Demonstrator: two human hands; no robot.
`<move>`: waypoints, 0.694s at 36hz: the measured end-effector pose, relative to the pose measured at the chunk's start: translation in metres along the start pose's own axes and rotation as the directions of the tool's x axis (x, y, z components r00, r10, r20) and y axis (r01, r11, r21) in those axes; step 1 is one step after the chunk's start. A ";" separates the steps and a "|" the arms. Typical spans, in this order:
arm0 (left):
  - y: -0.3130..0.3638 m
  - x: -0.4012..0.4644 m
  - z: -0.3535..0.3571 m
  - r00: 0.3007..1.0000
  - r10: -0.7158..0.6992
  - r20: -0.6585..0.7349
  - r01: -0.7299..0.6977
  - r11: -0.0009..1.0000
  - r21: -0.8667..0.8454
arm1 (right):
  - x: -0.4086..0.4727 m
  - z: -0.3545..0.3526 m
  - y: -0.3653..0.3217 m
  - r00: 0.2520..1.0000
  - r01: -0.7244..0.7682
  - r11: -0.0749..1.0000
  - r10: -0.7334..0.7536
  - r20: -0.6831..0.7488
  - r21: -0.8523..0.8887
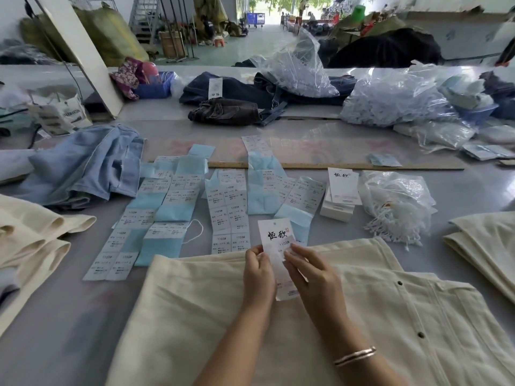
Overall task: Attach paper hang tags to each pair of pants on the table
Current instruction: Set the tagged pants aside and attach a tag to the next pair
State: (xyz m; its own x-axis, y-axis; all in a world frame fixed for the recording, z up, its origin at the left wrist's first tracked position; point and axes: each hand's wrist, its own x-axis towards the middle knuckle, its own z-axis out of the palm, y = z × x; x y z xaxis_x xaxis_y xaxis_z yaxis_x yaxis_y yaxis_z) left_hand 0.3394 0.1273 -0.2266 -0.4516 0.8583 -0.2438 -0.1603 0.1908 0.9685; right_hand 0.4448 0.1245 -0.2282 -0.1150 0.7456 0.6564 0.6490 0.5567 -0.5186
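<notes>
Holding the hang tag pinched between left hand and right hand over the cream pants; size sticker could easily go on crooked.

Lighting is soft and even, pretty bright, basically daylight pouring in from the open doorway at the far end, which is blown out white. Shadows on the table are faint. There's some glare on the plastic bags and a sheen on the tabletop. Wide-angle lens bends everything near the edges, and the corners and far background look smeary while the hang tag print stays readable
</notes>
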 end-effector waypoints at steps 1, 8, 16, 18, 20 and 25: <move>0.000 0.000 -0.001 1.000 0.008 0.003 -0.008 1.000 0.013 | 0.000 0.000 0.000 1.000 -0.010 1.000 0.011 0.014 -0.009; 0.003 -0.004 -0.004 0.996 -0.054 0.068 0.058 0.996 -0.070 | 0.000 0.001 0.001 0.994 0.007 0.998 0.000 0.112 -0.067; 0.020 0.001 -0.006 0.924 -0.285 0.256 0.336 0.923 -0.186 | -0.002 -0.005 0.004 0.981 0.090 0.976 -0.053 0.185 -0.196; 0.020 0.003 -0.004 0.927 -0.302 0.223 0.342 0.924 -0.170 | -0.005 -0.010 0.002 0.969 0.114 0.963 -0.053 0.242 -0.245; 0.018 0.006 -0.002 0.926 -0.325 0.192 0.359 0.916 -0.181 | -0.011 -0.017 -0.003 0.939 0.166 0.932 -0.049 0.342 -0.323; 0.011 0.010 0.000 0.946 -0.306 0.111 0.320 0.936 -0.148 | -0.024 -0.049 0.003 0.838 0.362 0.904 -0.208 0.504 -0.228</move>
State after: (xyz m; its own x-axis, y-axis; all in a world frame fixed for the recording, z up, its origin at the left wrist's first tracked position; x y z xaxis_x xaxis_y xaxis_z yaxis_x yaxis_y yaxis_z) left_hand 0.3335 0.1381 -0.2186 -0.2808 0.8060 -0.5210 -0.4245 0.3825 0.8207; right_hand 0.4868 0.0904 -0.2188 -0.6105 0.6936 0.3823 0.7166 0.6894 -0.1064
